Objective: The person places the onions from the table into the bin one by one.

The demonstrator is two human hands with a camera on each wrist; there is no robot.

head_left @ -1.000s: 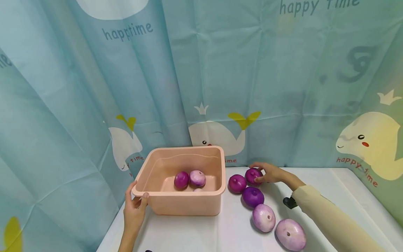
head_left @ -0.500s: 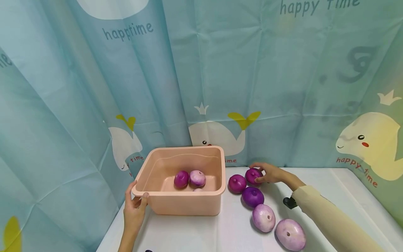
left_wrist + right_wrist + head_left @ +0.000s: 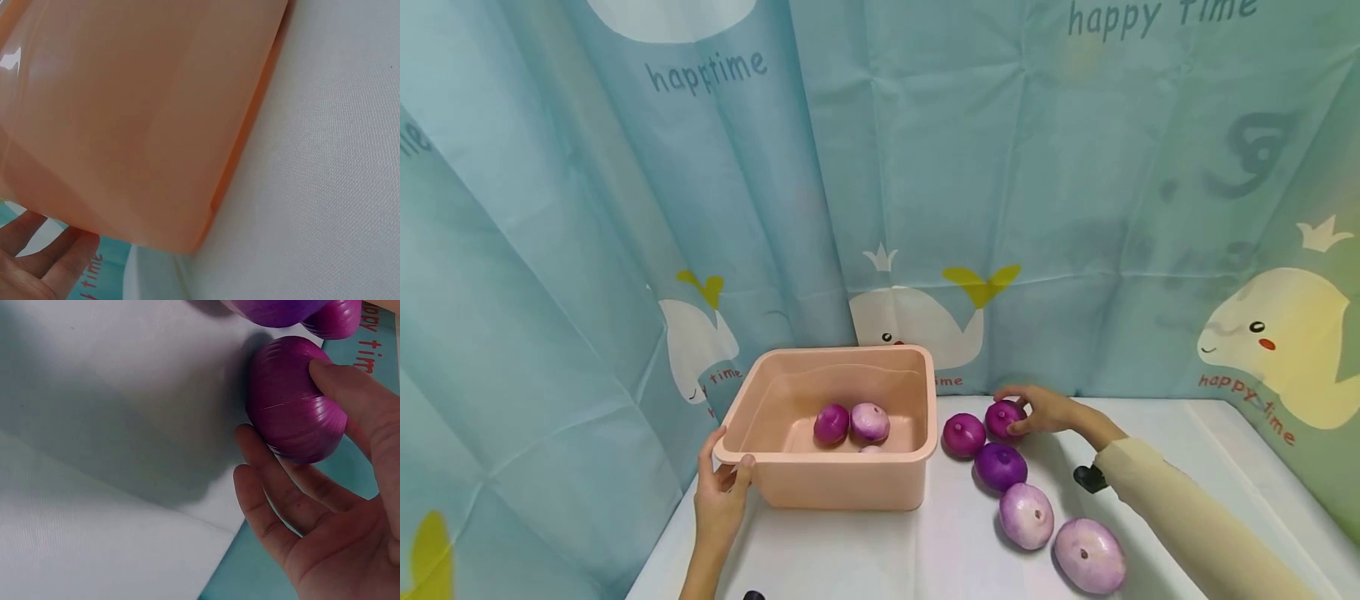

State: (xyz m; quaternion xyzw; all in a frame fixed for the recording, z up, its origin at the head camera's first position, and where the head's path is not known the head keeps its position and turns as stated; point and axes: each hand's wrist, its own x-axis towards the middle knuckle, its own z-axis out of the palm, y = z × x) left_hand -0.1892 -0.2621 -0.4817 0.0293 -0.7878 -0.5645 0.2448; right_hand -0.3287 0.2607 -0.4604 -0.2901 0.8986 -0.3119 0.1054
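Observation:
My left hand (image 3: 718, 500) holds the near-left corner of a pink plastic bin (image 3: 842, 483), thumb on the rim and fingers around the outside. In the left wrist view, those fingers (image 3: 72, 259) meet the bin's wall. My right hand (image 3: 1047, 412) grips a magenta onion (image 3: 1002, 419) at the far side of the table; the right wrist view has the thumb on top of this onion (image 3: 294, 406) and fingers around its side. Inside the bin lie a magenta onion (image 3: 832, 424) and a pale purple onion (image 3: 869, 422). Another pale one is mostly hidden by the front rim.
Beside the held onion sit a magenta onion (image 3: 964, 435) and a dark purple onion (image 3: 1001, 467). Two pale onions, one nearer the bin (image 3: 1027, 517) and one farther right (image 3: 1090, 556), lie in front. A whale-print curtain (image 3: 1075, 208) hangs behind the white table (image 3: 842, 558).
Both hands stay where they were, on the bin and on the magenta onion. Only a very slight shift of the head view shows.

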